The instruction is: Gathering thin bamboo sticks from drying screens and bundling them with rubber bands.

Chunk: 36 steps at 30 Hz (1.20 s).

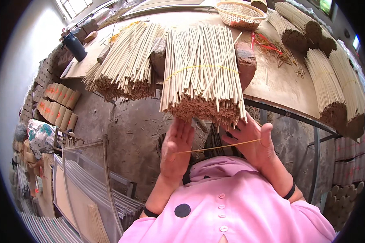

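A thin yellow rubber band (pixel 215 148) is stretched between my two hands, running from thumb to thumb. My left hand (pixel 177 148) is open, its fingers straight and pointing up at the lower end of a thick bundle of pale sticks (pixel 202 87). On the other side my right hand (pixel 257 153) is open too, thumb spread, some fingertips hidden beneath the bundle's brown ends. The bundle lies on the table (pixel 271 83) with its brown ends jutting over the near edge. Another yellow band (pixel 198 66) crosses its middle.
Brick-like blocks (pixel 246 65) flank the bundle. Looser sticks (pixel 129 60) lie to its left. Tied bundles (pixel 323 81) stand at the right, and a woven basket (pixel 240 15) sits at the back. A dark cup (pixel 74 46) is far left; a metal frame (pixel 105 178) stands below.
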Each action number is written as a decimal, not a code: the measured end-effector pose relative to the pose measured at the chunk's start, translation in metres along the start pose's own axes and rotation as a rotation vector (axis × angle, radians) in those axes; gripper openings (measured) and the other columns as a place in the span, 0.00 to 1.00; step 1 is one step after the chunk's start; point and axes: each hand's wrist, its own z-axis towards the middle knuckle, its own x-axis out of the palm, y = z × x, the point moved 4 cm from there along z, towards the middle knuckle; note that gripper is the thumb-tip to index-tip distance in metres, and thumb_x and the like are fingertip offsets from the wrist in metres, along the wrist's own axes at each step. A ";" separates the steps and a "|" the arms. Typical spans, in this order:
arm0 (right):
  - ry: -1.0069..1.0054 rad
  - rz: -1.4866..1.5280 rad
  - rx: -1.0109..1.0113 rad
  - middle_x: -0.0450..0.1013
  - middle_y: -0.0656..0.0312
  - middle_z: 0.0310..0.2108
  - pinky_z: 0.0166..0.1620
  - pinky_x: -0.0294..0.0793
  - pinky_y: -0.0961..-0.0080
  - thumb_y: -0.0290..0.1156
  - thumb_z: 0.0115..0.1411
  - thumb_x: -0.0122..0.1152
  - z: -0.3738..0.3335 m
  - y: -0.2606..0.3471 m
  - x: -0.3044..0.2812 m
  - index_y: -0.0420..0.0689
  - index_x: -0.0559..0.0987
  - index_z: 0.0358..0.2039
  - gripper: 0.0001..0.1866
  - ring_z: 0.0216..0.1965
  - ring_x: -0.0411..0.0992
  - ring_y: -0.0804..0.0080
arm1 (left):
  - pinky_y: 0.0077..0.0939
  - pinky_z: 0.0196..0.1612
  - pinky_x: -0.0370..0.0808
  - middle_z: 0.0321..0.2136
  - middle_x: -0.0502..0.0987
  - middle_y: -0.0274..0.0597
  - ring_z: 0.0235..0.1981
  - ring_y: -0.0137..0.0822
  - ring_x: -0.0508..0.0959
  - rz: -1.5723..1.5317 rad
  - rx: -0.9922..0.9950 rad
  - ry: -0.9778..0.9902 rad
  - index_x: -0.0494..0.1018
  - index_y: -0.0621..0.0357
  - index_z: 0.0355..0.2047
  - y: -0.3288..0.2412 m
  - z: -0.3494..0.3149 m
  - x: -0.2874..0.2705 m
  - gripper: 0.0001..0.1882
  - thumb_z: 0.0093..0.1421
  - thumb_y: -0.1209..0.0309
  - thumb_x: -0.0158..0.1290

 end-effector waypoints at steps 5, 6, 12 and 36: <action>-0.069 -0.059 0.041 0.57 0.63 0.61 0.59 0.55 0.61 0.74 0.46 0.50 0.018 0.019 0.017 0.48 0.50 0.65 0.56 0.61 0.56 0.70 | 0.36 0.64 0.53 0.59 0.56 0.53 0.61 0.41 0.58 -0.021 0.002 -0.059 0.47 0.76 0.59 -0.029 0.022 -0.019 0.51 0.52 0.48 0.58; -0.097 -0.090 0.038 0.60 0.63 0.59 0.57 0.58 0.62 0.76 0.44 0.48 0.020 0.020 0.017 0.47 0.52 0.64 0.57 0.58 0.59 0.70 | 0.33 0.62 0.56 0.57 0.60 0.52 0.59 0.39 0.61 0.008 -0.002 -0.035 0.50 0.75 0.57 -0.035 0.027 -0.017 0.50 0.51 0.46 0.59; -0.049 -0.028 0.072 0.61 0.58 0.57 0.58 0.59 0.70 0.63 0.42 0.65 0.029 0.032 0.024 0.40 0.55 0.62 0.55 0.57 0.61 0.69 | 0.38 0.63 0.54 0.56 0.63 0.52 0.59 0.42 0.63 0.347 -0.080 0.127 0.53 0.73 0.58 -0.065 0.053 0.017 0.53 0.47 0.39 0.57; -0.071 -0.048 0.165 0.59 0.56 0.58 0.59 0.61 0.67 0.59 0.32 0.75 0.041 0.050 0.037 0.37 0.48 0.64 0.67 0.58 0.62 0.66 | 0.46 0.60 0.59 0.55 0.66 0.45 0.57 0.41 0.66 0.248 -0.424 0.188 0.55 0.63 0.60 -0.072 0.065 0.021 0.53 0.45 0.36 0.56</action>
